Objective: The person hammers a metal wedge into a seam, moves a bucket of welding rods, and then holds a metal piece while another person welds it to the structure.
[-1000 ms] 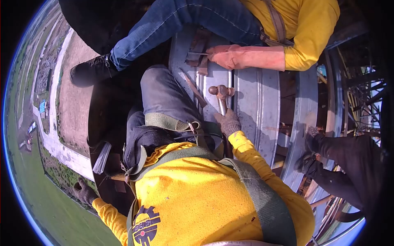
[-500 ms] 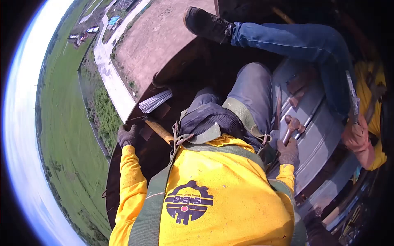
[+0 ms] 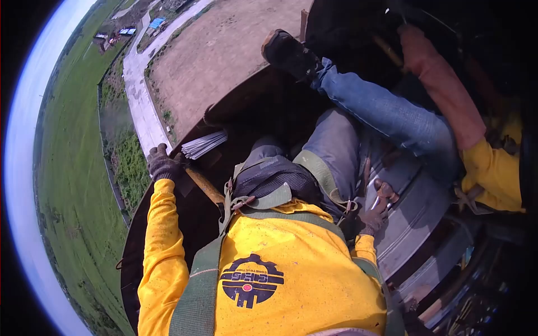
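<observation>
My left hand (image 3: 162, 163), in a dark glove, grips the upper rim of the curved rusty metal wall (image 3: 137, 224), near a bundle of pale thin rods (image 3: 204, 145) and a wooden handle (image 3: 204, 186). Its thumb points toward the rods. On the other side, my right hand (image 3: 374, 217), also gloved, is closed round a hammer (image 3: 385, 190) beside my thigh. The hammer head points away from me, over grey ribbed metal sheeting (image 3: 412, 207). Most of the hammer's handle is hidden by the hand.
Close on the right sits a co-worker, whose jeans leg (image 3: 386, 109) and boot (image 3: 288, 55) reach across in front of me. The co-worker's orange sleeve (image 3: 443, 84) stretches forward. Past the rim, far below, lie a road (image 3: 140, 101) and green fields (image 3: 67, 151).
The view has shifted. My left hand has moved forward along the rim, its fingers now further over it. The co-worker's orange-sleeved arm has swung forward, and the jeans leg has come nearer my knee.
</observation>
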`<state>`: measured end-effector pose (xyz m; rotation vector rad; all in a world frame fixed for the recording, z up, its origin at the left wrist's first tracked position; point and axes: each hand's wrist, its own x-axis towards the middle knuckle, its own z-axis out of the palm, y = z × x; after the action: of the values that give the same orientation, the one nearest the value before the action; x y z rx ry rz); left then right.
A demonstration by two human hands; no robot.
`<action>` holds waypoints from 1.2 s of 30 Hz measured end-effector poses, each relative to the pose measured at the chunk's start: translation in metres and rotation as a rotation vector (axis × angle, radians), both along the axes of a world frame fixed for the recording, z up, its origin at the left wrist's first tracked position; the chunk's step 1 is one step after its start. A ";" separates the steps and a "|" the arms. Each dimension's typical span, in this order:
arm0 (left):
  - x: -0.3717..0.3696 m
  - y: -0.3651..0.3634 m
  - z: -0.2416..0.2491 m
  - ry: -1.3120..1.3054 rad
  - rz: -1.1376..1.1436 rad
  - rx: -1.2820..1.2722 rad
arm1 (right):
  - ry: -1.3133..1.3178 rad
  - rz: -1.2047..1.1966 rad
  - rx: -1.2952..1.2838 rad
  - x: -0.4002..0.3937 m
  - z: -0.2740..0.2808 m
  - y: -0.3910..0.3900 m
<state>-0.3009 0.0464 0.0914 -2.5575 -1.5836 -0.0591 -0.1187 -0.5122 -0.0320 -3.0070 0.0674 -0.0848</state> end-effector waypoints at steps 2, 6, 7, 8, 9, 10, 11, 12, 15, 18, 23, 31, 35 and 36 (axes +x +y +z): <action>0.014 0.042 -0.027 0.108 -0.076 -0.277 | -0.108 -0.018 -0.063 0.001 -0.005 0.002; 0.015 0.123 -0.107 0.262 -0.365 -0.322 | -0.381 0.430 0.061 0.018 -0.009 0.019; 0.013 0.143 -0.127 0.245 -0.396 -0.379 | -0.387 0.404 0.059 0.022 -0.024 0.017; 0.015 0.148 -0.135 0.265 -0.353 -0.386 | -0.344 0.474 0.028 0.024 -0.038 0.015; 0.019 0.152 -0.138 0.285 -0.305 -0.396 | -0.298 0.549 -0.002 0.026 -0.053 0.015; 0.029 0.143 -0.126 0.390 -0.288 -0.406 | -0.320 0.458 0.132 0.029 -0.071 0.020; 0.036 0.129 -0.112 0.495 -0.265 -0.416 | -0.320 0.447 0.130 0.031 -0.069 0.023; 0.039 0.119 -0.102 0.478 -0.260 -0.423 | -0.348 0.416 0.164 0.036 -0.066 0.027; 0.043 0.101 -0.083 0.459 -0.294 -0.416 | -0.352 0.315 0.153 0.043 -0.072 0.034; 0.036 0.098 -0.082 0.404 -0.381 -0.416 | -0.470 0.218 -0.003 0.045 -0.060 0.043; 0.021 0.107 -0.101 0.362 -0.406 -0.422 | -0.478 0.244 -0.114 0.044 -0.072 0.037; 0.011 0.104 -0.102 0.401 -0.356 -0.488 | -0.382 0.184 0.026 0.042 -0.032 0.062; -0.010 0.117 -0.117 0.282 -0.413 -0.473 | -0.278 0.233 0.061 0.039 -0.032 0.054; -0.001 0.108 -0.105 0.299 -0.432 -0.438 | -0.258 0.228 0.072 0.041 -0.028 0.056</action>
<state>-0.3017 0.1546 -0.0135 -3.0033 -1.0024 0.6623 -0.0779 -0.4557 -0.0602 -2.8805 -0.2905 -0.4341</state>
